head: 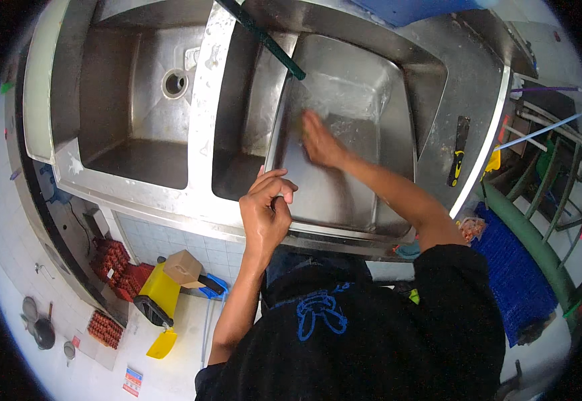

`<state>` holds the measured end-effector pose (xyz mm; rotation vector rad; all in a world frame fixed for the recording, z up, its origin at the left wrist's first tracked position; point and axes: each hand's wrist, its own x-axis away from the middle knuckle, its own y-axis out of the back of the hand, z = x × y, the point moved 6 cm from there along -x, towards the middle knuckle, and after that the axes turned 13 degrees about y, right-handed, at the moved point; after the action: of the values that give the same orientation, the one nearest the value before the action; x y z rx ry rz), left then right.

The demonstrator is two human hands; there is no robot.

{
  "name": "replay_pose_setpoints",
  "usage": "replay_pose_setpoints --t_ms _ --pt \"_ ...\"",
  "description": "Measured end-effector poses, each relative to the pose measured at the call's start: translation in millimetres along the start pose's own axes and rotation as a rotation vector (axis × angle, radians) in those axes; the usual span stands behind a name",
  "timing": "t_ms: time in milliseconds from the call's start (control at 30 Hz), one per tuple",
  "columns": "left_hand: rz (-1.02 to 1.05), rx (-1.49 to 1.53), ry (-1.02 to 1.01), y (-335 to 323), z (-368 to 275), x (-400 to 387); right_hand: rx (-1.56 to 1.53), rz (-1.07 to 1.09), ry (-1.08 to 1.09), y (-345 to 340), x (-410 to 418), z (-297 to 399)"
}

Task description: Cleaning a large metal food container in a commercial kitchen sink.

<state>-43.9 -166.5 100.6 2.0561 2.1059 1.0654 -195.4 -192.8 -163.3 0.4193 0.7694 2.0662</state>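
A large rectangular stainless steel basin sits tilted over the right bowl of a steel sink. My left hand is closed at the basin's near left corner, gripping its rim. Inside the basin, my right hand is stretched out near the left wall, its fingers blurred; whether something small lies under them is unclear. A dark green pipe or hose reaches in from the top and ends above the basin. Wet, shiny patches show on the basin's inner surface.
An empty sink bowl with a drain lies to the left. On the right counter is a tool with a black-and-yellow handle. A blue container stands beyond the sink. Below left are a yellow bin, a cardboard box and red egg trays.
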Motion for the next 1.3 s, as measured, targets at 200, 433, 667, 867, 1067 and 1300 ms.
replay_pose_setpoints --t_ms 200,433,667,867,1067,1300 --pt "0.064 0.02 -0.003 -11.4 -6.5 -7.0 -0.18 0.038 -0.137 37.7 -23.0 -86.2" --pt "0.05 0.001 0.054 -4.4 0.2 -3.7 -0.035 0.095 -0.062 19.9 -73.8 -100.1" --pt "0.16 -0.096 0.022 -18.2 -10.2 -7.4 0.057 -0.132 -0.471 -2.4 -91.9 -204.2" --pt "0.468 -0.752 -0.163 -31.4 -35.9 -24.9 0.081 -0.704 -0.41 9.3 -127.5 -144.8" --pt "1.013 -1.231 -0.051 -194.2 61.0 -174.3 -0.128 -1.196 -0.697 31.0 -49.7 -215.4" --pt "0.548 -0.771 0.133 -250.5 80.3 -273.1 -0.05 -1.245 -0.591 -10.7 -57.8 -260.8"
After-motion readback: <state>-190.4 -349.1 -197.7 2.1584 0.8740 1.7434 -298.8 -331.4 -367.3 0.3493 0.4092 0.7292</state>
